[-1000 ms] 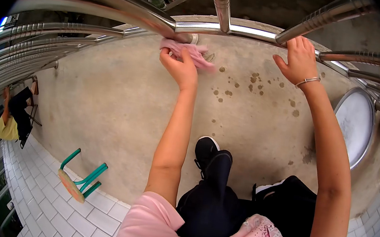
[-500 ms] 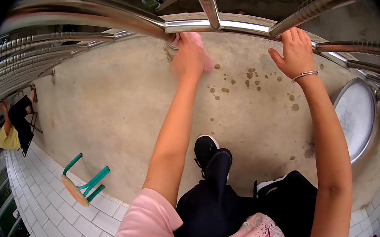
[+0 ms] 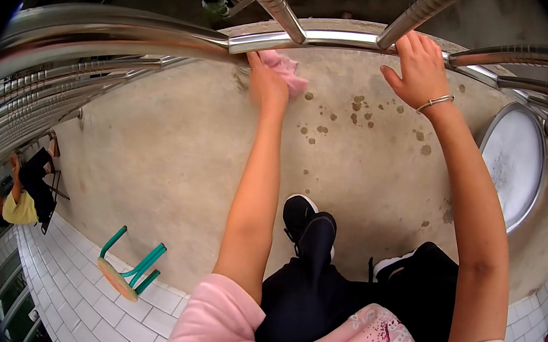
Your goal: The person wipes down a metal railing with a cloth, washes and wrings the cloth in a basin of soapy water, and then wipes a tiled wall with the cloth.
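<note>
My left hand (image 3: pixel 270 88) is closed on a crumpled pink cloth (image 3: pixel 288 75), which hangs out at the side of the fingers. It works at the left, just under the metal railing (image 3: pixel 343 40), close to the foot of a thick post; its fingertips are partly hidden there. My right hand (image 3: pixel 422 70), with a thin bracelet (image 3: pixel 437 103) at the wrist, is hooked by its fingers over the lower rail beside a slanted bar (image 3: pixel 421 15). Its thumb stands apart from the rail.
Dark wet spots (image 3: pixel 362 110) mark the concrete floor (image 3: pixel 176 139). A round metal-rimmed disc (image 3: pixel 512 164) leans at the right. A green-legged stool (image 3: pixel 131 269) is at the lower left, near a seated person in a yellow top (image 3: pixel 21 208). Railing bars run along the left.
My left hand has shifted slightly with the pink cloth, and more of the cloth shows. The right hand keeps its place on the rail. The whole view has turned a little.
</note>
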The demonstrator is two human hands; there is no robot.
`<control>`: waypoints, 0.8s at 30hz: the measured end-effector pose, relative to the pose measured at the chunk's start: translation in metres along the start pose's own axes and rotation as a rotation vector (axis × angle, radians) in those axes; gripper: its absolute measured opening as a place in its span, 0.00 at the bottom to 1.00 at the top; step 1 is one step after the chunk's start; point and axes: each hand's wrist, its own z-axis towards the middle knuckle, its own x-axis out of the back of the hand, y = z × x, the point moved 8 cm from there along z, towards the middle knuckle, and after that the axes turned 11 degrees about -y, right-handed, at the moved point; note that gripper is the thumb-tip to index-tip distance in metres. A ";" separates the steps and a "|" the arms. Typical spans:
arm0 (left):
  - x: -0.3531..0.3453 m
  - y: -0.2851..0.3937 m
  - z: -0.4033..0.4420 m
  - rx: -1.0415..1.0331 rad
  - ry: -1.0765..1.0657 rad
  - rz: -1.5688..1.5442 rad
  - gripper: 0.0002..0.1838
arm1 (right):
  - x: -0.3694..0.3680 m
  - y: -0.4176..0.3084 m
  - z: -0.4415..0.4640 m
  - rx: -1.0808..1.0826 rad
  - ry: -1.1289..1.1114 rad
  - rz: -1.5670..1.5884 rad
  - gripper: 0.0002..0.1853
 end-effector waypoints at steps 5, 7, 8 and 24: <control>0.011 -0.060 -0.036 -0.087 0.364 -0.099 0.27 | -0.002 0.001 0.000 -0.019 -0.009 -0.003 0.28; 0.016 -0.116 -0.015 -0.128 0.247 -0.363 0.26 | -0.002 0.001 -0.001 -0.026 -0.012 -0.007 0.28; 0.019 -0.133 -0.003 -0.170 0.127 -0.626 0.26 | -0.002 0.000 -0.001 -0.038 -0.017 0.003 0.28; 0.012 -0.115 0.137 -0.405 -0.225 -0.404 0.22 | -0.003 -0.003 0.001 -0.063 0.001 -0.020 0.23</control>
